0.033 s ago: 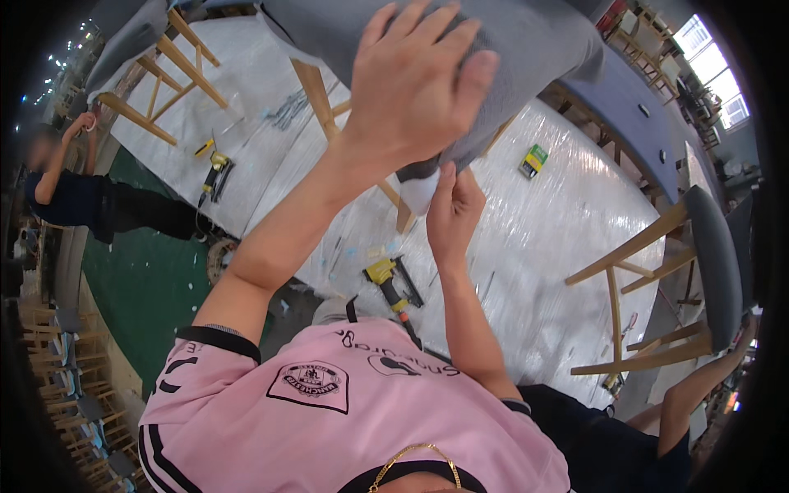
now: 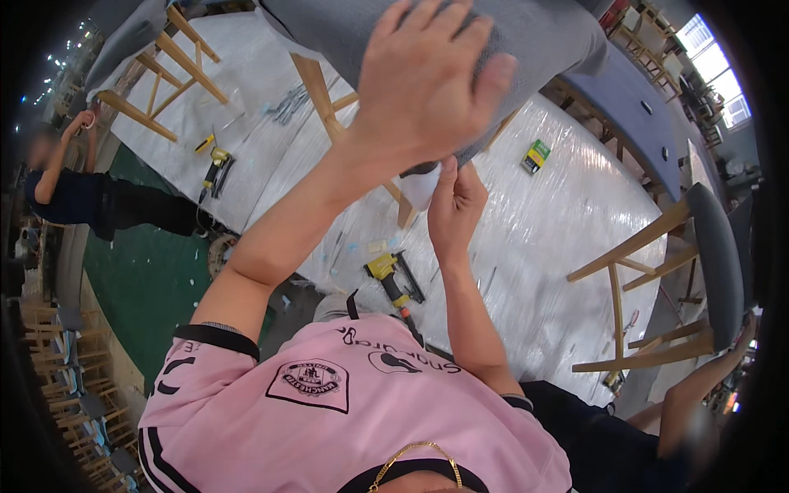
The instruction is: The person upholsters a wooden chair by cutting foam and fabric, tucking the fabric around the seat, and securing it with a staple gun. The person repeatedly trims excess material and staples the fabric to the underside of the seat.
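Observation:
A grey upholstered chair seat (image 2: 542, 33) on pale wooden legs (image 2: 316, 82) lies tipped over a table wrapped in clear plastic (image 2: 559, 222). My left hand (image 2: 427, 82) is spread over the seat's near edge, with the thumb hooked around it. Just below, my right hand (image 2: 456, 201) pinches a small flap of white fabric (image 2: 421, 187) sticking out from under the seat's edge. A yellow nail gun (image 2: 386, 271) lies on the table near my right forearm.
A second yellow tool (image 2: 215, 160) and a small green box (image 2: 536, 154) lie on the table. At right, another person's hand (image 2: 744, 329) holds a grey chair (image 2: 707, 263). A person in dark clothes (image 2: 74, 193) stands at left. Another chair (image 2: 156, 66) lies far left.

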`<state>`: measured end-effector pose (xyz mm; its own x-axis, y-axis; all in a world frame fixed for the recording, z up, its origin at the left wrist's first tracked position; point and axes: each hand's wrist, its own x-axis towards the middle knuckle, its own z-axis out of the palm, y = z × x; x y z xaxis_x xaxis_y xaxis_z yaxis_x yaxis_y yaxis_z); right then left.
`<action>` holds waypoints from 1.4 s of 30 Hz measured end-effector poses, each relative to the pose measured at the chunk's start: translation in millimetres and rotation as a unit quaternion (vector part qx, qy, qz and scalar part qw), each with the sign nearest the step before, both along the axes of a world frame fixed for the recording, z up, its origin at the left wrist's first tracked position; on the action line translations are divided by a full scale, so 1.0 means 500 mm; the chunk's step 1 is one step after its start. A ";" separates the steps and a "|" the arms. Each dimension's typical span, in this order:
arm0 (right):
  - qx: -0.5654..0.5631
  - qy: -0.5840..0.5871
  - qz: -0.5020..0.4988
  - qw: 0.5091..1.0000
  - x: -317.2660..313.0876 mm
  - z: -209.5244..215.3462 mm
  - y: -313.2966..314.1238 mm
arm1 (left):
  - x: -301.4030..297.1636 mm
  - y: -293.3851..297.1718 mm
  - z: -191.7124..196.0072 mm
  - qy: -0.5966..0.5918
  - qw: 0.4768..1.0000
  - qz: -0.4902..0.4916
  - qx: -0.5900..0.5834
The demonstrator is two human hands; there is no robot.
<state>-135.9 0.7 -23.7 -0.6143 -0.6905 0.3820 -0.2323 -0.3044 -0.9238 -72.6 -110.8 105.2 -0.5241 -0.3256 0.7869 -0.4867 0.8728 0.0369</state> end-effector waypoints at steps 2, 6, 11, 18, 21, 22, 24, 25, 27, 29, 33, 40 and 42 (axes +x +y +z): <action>0.002 0.024 0.012 1.000 -0.023 -0.059 0.006 | -0.053 0.045 0.006 0.021 1.000 0.007 -0.016; -0.023 0.021 0.021 0.999 -0.059 -0.066 0.000 | -0.051 0.069 -0.016 0.086 0.995 0.040 -0.029; 0.030 -0.031 0.088 0.995 -0.098 -0.064 0.000 | -0.016 0.053 -0.162 0.335 0.924 -0.074 0.165; 0.402 0.311 0.173 0.844 -0.141 0.241 0.049 | -0.020 0.053 -0.214 0.374 0.748 -0.234 0.496; 0.236 0.532 0.073 0.810 -0.111 0.448 0.122 | -0.033 0.076 -0.210 0.366 0.762 -0.245 0.475; 0.128 0.568 0.045 0.812 -0.104 0.468 0.107 | -0.026 0.073 -0.209 0.374 0.764 -0.236 0.471; 0.016 0.607 -0.006 0.795 -0.099 0.467 0.051 | -0.027 0.082 -0.210 0.383 0.727 -0.281 0.496; -0.015 0.615 -0.007 0.788 -0.099 0.433 -0.008 | -0.019 0.071 -0.208 0.390 0.716 -0.295 0.498; 0.003 0.603 -0.015 0.797 -0.113 0.336 -0.077 | -0.024 0.075 -0.203 0.390 0.711 -0.298 0.504; 0.027 0.582 0.009 0.812 -0.130 0.292 -0.099 | -0.033 0.065 -0.205 0.391 0.722 -0.291 0.490; 0.071 0.619 0.017 0.782 -0.178 0.328 -0.127 | -0.014 0.086 -0.216 0.353 0.741 -0.224 0.526; -0.039 0.630 -0.121 0.766 -0.151 0.333 -0.151 | 0.003 0.085 -0.172 0.300 0.727 -0.240 0.570; -0.047 0.615 -0.184 0.765 -0.166 0.284 -0.166 | 0.017 0.057 -0.165 0.258 0.717 -0.277 0.586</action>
<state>-219.1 -82.1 118.4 0.1038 -0.4916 0.8646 -0.9945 -0.0603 0.0851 -64.0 -82.4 22.7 -0.5660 -0.7758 0.2789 0.2638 0.1500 0.9528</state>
